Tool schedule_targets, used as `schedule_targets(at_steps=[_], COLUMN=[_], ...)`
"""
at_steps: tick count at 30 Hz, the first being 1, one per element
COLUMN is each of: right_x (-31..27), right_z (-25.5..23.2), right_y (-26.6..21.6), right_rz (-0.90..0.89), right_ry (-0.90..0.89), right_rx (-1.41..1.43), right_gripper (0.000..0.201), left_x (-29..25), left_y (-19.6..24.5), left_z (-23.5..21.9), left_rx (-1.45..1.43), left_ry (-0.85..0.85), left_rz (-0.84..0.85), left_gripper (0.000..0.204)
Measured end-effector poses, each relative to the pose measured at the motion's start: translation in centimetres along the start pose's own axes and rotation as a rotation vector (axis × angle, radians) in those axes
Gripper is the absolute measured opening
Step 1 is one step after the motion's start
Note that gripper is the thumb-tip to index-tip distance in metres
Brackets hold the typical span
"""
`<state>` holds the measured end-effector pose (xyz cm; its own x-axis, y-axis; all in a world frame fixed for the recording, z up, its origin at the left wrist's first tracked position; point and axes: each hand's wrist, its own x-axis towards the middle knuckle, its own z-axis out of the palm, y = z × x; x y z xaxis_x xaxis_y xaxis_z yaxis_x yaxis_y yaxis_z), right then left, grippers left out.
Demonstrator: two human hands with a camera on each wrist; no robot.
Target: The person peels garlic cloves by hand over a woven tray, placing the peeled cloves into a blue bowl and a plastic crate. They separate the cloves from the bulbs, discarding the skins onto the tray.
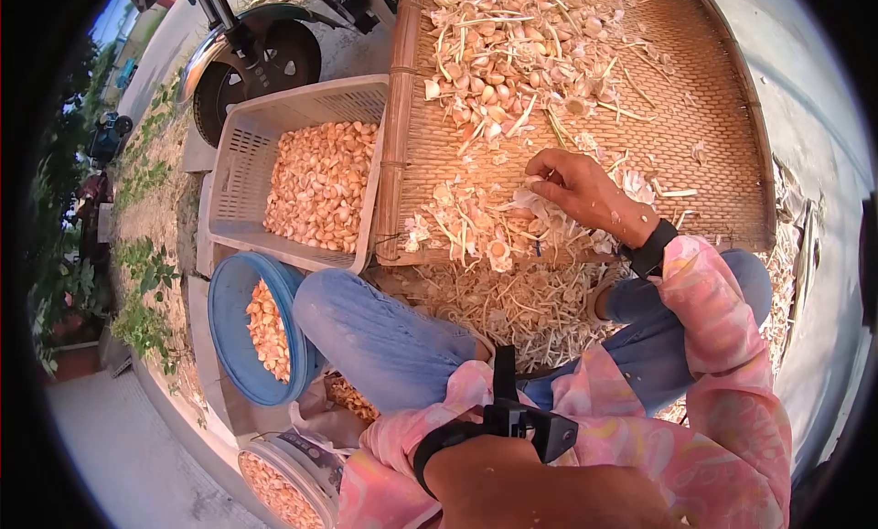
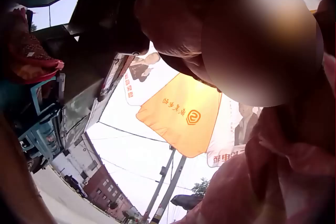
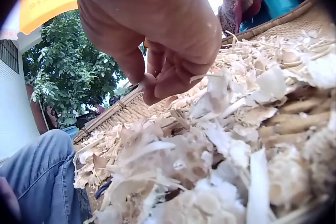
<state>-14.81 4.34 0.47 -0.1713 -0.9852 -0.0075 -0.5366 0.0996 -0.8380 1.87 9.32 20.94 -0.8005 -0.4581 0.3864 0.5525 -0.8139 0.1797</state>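
My right hand is over the near part of a woven tray, fingers curled and thumb meeting the index finger. A small pale piece of garlic shows at those fingertips. Under the hand lie papery garlic skins and dry stems; beyond it is a heap of garlic cloves with skins and stems. My left hand is drawn in close to the body, at the bottom of the head view. In the left wrist view the left hand is dark beside a blurred area, its fingertips hidden.
A pale plastic crate of garlic cloves stands left of the tray. Nearer are a blue bucket and a white bucket, both holding cloves. Peelings cover the ground between the knees. A wheeled vehicle's tyre is behind the crate.
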Motion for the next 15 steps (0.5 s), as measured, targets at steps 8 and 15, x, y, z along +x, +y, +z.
schedule_targets(at_steps=[8,15], right_x=[0.5,0.6], right_z=[0.1,0.2], right_y=[-0.9,-1.2], right_rz=[-0.04,0.09], right_ry=[0.005,0.014], right_rx=[-0.004,0.137], right_gripper=[0.016,0.017], left_x=[-0.9,-1.3], left_y=[0.8,5.3], left_z=[-1.4,-3.1], left_rx=[0.01,0.377], left_ry=[-0.037,0.092], left_rz=[0.023,0.116], left_gripper=[0.029,0.03])
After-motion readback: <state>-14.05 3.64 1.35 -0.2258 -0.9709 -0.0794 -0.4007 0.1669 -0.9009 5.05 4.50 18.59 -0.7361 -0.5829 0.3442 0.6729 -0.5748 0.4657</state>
